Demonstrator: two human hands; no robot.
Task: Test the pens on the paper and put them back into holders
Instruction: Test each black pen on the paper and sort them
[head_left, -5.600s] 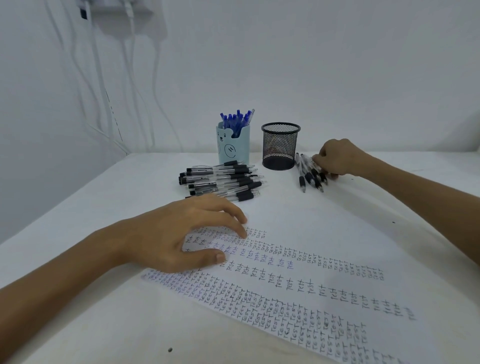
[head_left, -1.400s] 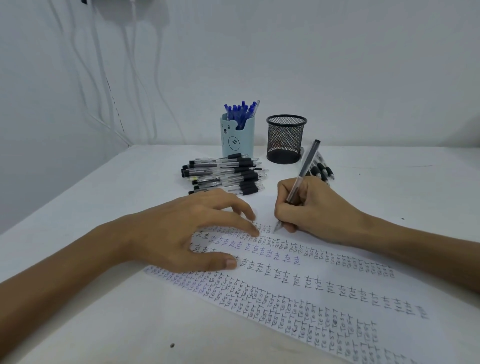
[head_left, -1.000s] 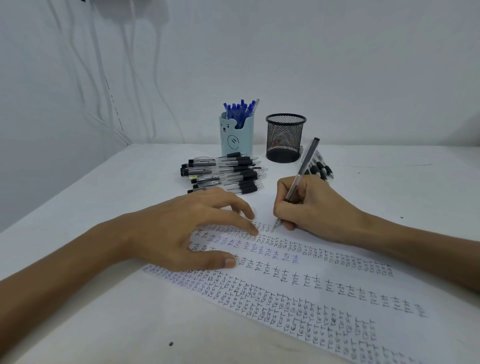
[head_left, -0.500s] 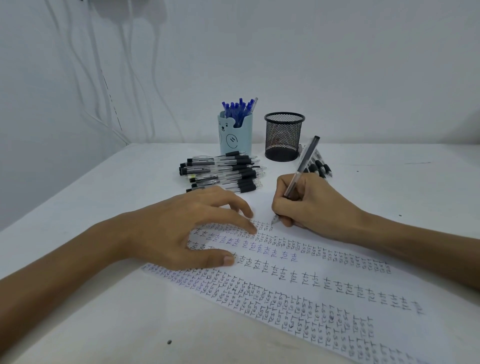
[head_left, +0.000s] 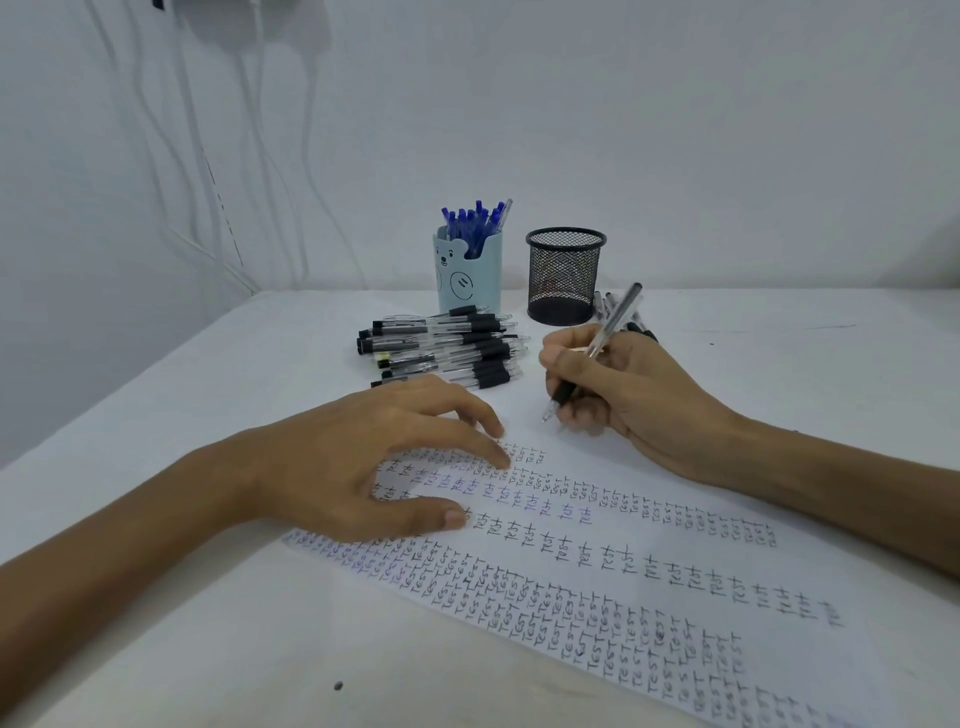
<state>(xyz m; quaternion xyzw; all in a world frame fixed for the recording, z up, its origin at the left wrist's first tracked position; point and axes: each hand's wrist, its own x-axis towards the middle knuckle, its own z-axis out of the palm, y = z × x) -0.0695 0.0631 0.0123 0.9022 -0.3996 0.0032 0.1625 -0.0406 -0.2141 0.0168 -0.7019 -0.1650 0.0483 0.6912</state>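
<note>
Right hand (head_left: 623, 395) grips pen (head_left: 605, 332), tip at paper (head_left: 649, 561).

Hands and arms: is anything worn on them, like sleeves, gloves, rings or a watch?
Nothing visible. The left hand and the right hand are bare: no gloves, no rings to be seen. Neither wrist carries a watch, and no sleeve enters the picture.

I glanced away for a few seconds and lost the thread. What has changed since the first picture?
The right hand left the loose pens beside the mesh holder, took hold of one pen and brought it toward the person, tip down at the paper near the top row of writing. The left hand presses the paper as before; the pile of pens and the blue holder stayed put.
</note>
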